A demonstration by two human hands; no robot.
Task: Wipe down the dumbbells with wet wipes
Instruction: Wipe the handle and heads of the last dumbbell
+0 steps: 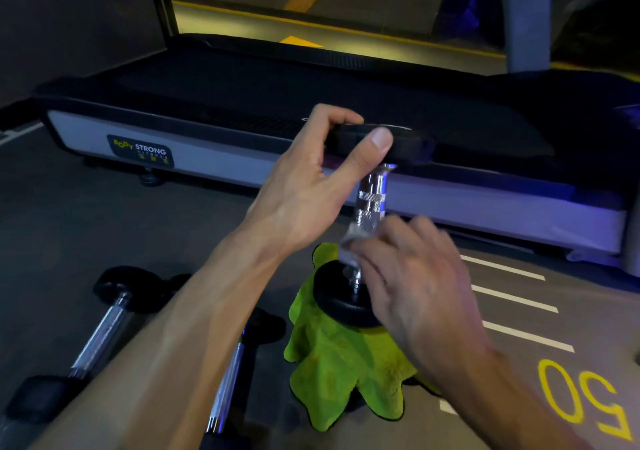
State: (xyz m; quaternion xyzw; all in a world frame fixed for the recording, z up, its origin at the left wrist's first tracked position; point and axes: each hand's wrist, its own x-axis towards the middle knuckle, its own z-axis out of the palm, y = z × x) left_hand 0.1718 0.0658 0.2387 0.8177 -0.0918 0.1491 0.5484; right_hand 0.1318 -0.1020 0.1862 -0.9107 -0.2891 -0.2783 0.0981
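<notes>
left hand [311, 186] grips upright dumbbell's [372, 200] top; right hand [415, 276] pinches wipe [349, 245] around handle

Two bare forearms and hands noted, left hand [311, 186] and right hand [420, 286], without sleeves, gloves, rings, watch or wristbands visible; short, unpainted thumbnail on left; right hand blurred, detail indistinct.
</notes>
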